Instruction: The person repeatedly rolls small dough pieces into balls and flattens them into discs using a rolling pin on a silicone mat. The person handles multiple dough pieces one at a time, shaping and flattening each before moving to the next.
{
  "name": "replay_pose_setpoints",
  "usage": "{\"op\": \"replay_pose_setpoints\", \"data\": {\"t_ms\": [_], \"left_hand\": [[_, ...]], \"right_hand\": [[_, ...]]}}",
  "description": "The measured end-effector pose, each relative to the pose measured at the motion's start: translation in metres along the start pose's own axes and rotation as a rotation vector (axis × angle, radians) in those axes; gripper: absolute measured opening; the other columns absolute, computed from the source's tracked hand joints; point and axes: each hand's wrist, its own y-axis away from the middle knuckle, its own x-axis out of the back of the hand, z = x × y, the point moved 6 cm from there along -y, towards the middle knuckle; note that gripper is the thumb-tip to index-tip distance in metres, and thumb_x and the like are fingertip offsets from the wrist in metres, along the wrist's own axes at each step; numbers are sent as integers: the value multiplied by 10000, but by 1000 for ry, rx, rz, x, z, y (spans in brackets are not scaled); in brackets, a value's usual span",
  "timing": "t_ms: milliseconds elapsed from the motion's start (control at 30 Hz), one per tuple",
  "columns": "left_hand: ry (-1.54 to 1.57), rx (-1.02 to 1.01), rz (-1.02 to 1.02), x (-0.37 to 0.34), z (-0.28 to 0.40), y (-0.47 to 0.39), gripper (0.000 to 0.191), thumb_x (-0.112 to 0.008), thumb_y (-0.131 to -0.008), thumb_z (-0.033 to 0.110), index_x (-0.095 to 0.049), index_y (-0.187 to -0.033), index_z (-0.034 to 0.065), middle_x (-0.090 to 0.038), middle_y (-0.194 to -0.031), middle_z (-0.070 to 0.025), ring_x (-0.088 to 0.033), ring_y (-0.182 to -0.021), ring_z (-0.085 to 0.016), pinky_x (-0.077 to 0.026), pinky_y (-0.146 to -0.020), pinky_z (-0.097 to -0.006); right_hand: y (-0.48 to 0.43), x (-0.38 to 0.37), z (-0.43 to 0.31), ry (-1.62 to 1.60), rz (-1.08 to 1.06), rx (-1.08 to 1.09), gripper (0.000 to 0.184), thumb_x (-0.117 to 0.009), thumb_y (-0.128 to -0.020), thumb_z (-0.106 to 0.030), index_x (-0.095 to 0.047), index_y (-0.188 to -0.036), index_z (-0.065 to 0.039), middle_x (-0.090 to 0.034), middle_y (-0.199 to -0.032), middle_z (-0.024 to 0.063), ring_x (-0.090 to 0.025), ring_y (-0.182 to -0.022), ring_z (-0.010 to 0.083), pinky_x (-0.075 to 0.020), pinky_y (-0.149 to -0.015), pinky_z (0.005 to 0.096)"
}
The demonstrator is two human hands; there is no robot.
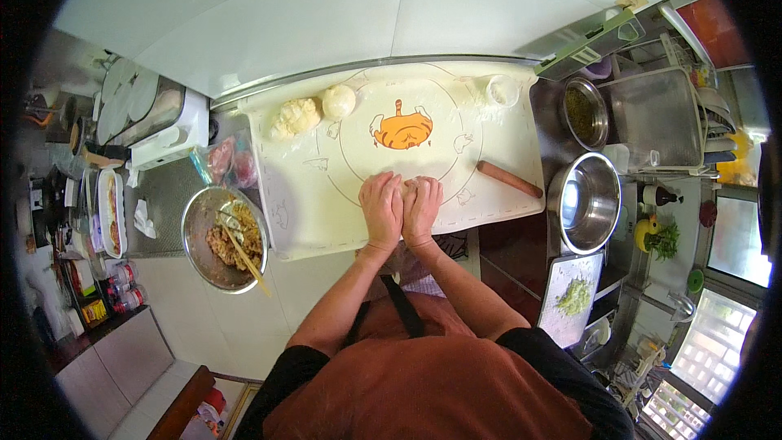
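My left hand [382,208] and my right hand [421,205] press side by side at the near part of a pale kneading mat [305,220]. Between and under them a bit of pale dough [405,188] shows; most of it is hidden by my fingers. Beyond them, a cartoon tiger print marks the mat. A rough lump of dough [296,117] and a smooth dough ball [338,102] lie at the mat's far left. A wooden rolling pin [509,179] rests at a slant on the right. A small tub of flour [501,91] stands at the far right, with flour scattered beside it.
Left of the mat are a steel bowl of filling [225,238] with chopsticks [244,260] and plastic bags [229,162]. At right stand an empty steel basin [584,203], a smaller bowl [585,113] and a board [565,269] bearing chopped greens [574,296]. A wall panel [293,18] rises behind.
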Motion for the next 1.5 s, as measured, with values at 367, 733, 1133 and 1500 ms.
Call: {"op": "replay_pose_setpoints", "data": {"t_ms": [367,733,1133,1500], "left_hand": [[-424,-138,-28,-67,-31,-131,135,-627,-905,170,-657,-828,63,-627,-895,-82,-543,-904,-290,-393,-786,-452],[318,353,-370,-61,-25,-103,300,-428,-1020,152,-655,-1163,17,-653,-1240,-151,-566,-1218,-291,-447,-999,-371],[317,292,-300,-5,-58,-52,413,-576,-991,214,-553,-1348,7,-581,-1099,-143,-588,-974,-260,-483,-893,-353],[-93,342,-263,-38,-16,-63,527,-564,-989,294,-391,-1376,-21,-713,-933,-233,-693,-795,-440,-549,-709,-529]], "right_hand": [[-113,-70,59,217,-45,-101,114,-567,-918,-179,-568,-915,-65,-566,-916,124,-542,-931,324,-397,-802,468],[-125,-51,51,53,-384,-174,171,-567,-921,-232,-632,-913,-74,-655,-979,109,-620,-1005,302,-428,-868,481],[-99,-61,42,310,-68,126,123,-624,-857,-197,-608,-925,-96,-553,-969,113,-513,-954,312,-377,-833,460],[-171,-86,43,379,-558,121,417,-537,-958,-452,-653,-830,-72,-717,-808,149,-700,-771,324,-544,-703,449]]}}
